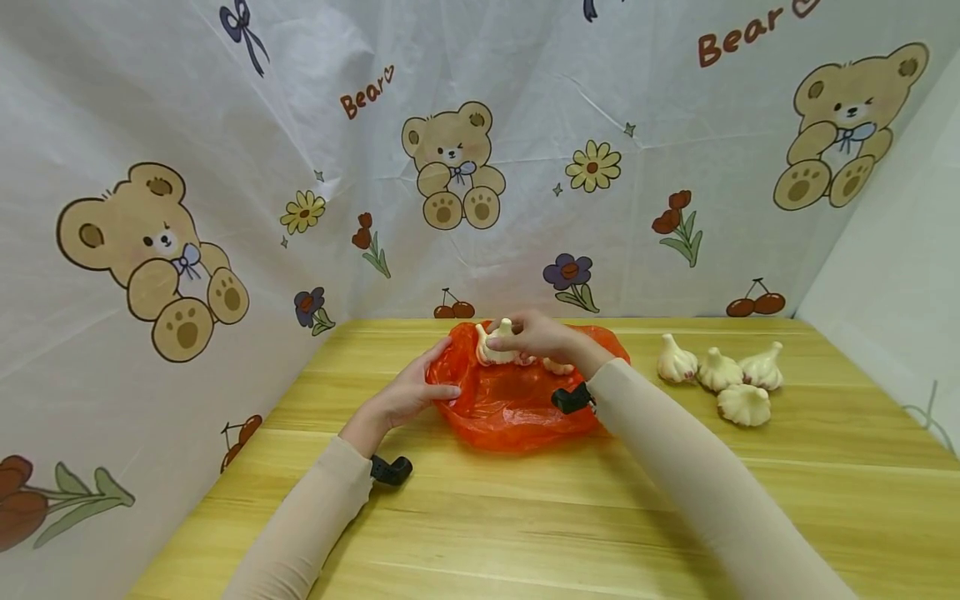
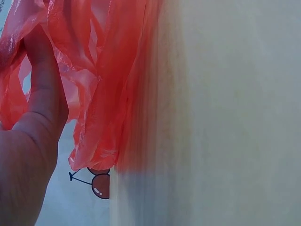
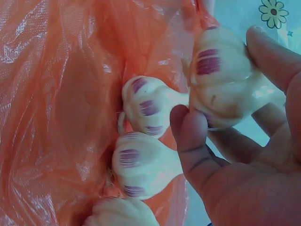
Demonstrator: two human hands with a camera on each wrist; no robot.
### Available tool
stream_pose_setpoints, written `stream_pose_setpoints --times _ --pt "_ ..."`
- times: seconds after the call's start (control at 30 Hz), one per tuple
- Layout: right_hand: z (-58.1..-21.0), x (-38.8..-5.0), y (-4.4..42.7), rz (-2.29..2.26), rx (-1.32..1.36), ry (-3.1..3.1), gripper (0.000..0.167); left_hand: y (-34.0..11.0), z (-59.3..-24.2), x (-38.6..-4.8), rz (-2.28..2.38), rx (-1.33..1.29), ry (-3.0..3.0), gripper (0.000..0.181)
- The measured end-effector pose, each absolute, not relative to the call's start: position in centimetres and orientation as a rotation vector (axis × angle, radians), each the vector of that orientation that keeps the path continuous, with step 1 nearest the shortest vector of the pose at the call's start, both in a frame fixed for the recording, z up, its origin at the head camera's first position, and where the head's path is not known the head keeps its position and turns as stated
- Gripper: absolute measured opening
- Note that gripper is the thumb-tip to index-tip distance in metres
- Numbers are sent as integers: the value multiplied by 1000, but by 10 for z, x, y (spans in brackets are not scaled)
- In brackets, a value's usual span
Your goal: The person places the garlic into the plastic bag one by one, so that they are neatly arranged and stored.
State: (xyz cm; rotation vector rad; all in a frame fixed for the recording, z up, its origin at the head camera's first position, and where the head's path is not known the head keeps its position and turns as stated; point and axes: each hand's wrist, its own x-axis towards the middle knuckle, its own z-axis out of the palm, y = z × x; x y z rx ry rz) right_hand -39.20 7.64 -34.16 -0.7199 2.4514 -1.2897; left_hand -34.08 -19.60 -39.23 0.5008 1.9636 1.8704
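A red plastic bag [image 1: 517, 429] lies spread open on the wooden table, its mouth facing up. At its left side my left hand [image 1: 405, 396] grips the rim, the thumb over the edge; in the left wrist view the thin film [image 2: 106, 94] partly covers the fingers. My right hand [image 1: 543, 336] holds a garlic bulb [image 3: 225, 80] between thumb and fingers, above the back of the bag. Just beneath it, more garlic bulbs [image 3: 146, 106] with purple streaks sit in a row on the red film. How the bag's far side lies is partly hidden by the right hand.
Several garlic bulbs [image 1: 718, 371] stand grouped on the table [image 1: 465, 517] to the right of the bag. A white cloth with printed bears [image 1: 453, 167] hangs behind and to the left. A thin pale cord [image 1: 930, 417] shows at the right edge.
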Motion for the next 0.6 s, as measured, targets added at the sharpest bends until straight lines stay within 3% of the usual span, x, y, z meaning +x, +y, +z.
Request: stream_pose_setpoints --times 0.4,0.6 --pt "-360 -391 66 -1219 -517 2529 74 -198 -395 -341 1873 535 1953 100" --pt "-369 -391 63 -1210 -543 2531 63 -199 -396 -344 1889 515 1931 101"
